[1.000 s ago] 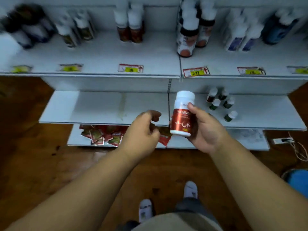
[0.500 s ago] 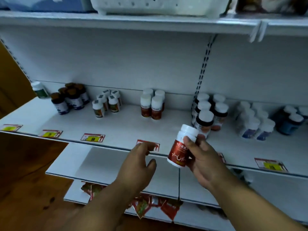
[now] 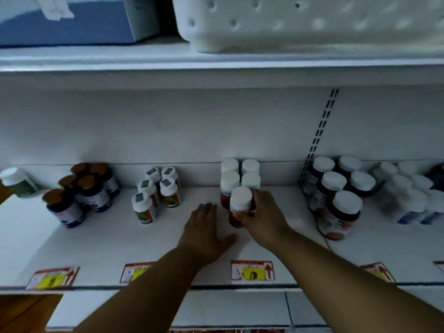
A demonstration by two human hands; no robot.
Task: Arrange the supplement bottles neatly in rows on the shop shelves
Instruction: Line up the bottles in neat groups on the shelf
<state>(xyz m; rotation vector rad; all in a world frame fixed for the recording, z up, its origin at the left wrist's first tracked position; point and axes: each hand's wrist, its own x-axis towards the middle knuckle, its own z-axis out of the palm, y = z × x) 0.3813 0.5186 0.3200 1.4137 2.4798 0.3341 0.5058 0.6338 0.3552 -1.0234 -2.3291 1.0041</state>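
Both forearms reach forward, side by side. The left hand [image 3: 204,233] lies flat, palm down, fingers straight and together — just left of the right hand [image 3: 260,216], whose fingers and thumb curl in a grip.

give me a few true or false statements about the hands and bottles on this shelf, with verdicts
1. The right hand grips a white-capped red supplement bottle. True.
2. The left hand holds a bottle too. False: it lies open on the white shelf, holding nothing.
3. The held bottle is in front of four matching white-capped bottles. True.
4. The brown-capped bottles stand right of the hands. False: they stand to the left.
5. A white perforated plastic basket sits on the shelf above. True.
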